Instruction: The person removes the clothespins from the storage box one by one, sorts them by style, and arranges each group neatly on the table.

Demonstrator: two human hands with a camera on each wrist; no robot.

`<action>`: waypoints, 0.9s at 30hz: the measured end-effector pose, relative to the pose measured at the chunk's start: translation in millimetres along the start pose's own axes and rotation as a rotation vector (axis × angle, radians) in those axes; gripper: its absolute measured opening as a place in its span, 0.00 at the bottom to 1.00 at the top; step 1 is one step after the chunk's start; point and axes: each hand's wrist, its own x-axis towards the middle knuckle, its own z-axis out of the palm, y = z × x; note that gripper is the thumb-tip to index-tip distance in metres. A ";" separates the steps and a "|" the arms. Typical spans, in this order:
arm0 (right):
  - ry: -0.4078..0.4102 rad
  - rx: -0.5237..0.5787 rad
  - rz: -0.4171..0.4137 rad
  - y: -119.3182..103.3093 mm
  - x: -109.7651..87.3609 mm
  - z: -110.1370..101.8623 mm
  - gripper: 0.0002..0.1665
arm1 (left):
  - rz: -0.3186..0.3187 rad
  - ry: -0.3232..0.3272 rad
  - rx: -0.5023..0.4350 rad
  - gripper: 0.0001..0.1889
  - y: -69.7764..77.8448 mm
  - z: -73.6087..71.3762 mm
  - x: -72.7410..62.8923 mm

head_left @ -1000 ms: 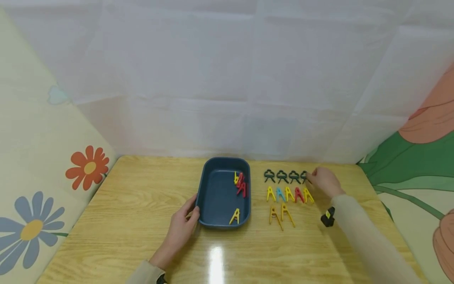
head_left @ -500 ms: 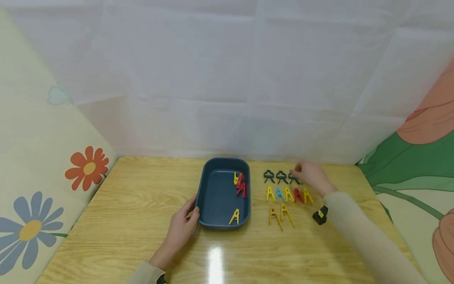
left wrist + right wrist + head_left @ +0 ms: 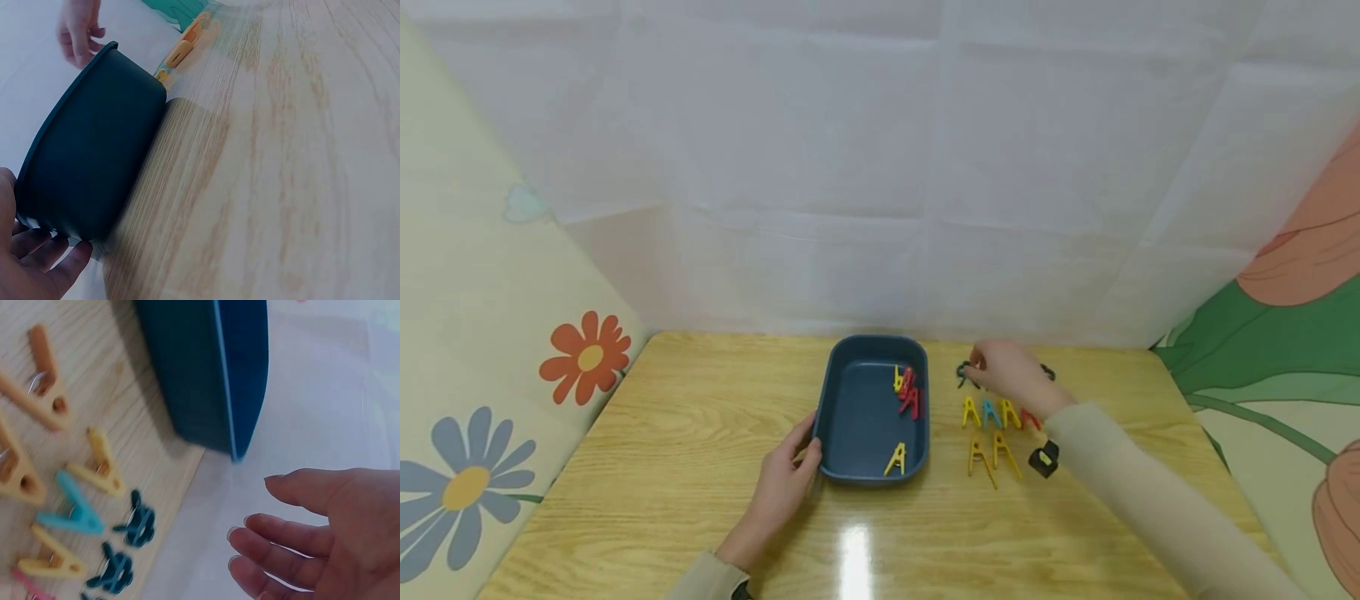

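Observation:
My left hand (image 3: 786, 471) holds the near left side of a dark blue tray (image 3: 848, 477), thumb at the rim. In the left wrist view its fingertips press the tray's outer wall (image 3: 94, 144). Red and yellow clothespins (image 3: 897, 458) lie inside the tray. Over the back row of small dark green clips (image 3: 967, 375) hovers my right hand (image 3: 1011, 372). The right wrist view shows nothing between its parted thumb and fingers, apart from the green clips (image 3: 139, 525). My hand and sleeve hide part of the rows.
Several yellow, blue and red clothespins (image 3: 990, 412) form a middle row right of the tray. Two larger orange-yellow clothespins (image 3: 1002, 450) lie nearer. A white sheet (image 3: 790, 167) hangs behind the wooden table (image 3: 700, 417), with flowered panels at both sides.
My right hand has moved left along the row of green clips, from its right end to near the leftmost one. The left hand and tray have stayed in place.

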 end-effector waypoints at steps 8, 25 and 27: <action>-0.029 -0.064 -0.112 -35.1 1.3 10.3 0.14 | 0.016 0.023 0.015 0.25 -3.3 0.4 1.1; -0.126 -0.136 -0.328 -88.5 -7.2 45.4 0.07 | 0.007 0.022 0.022 0.25 -1.6 0.1 0.1; -0.148 -0.173 -0.335 -91.8 -7.4 50.0 0.07 | 0.006 0.021 0.022 0.25 -0.7 0.2 0.0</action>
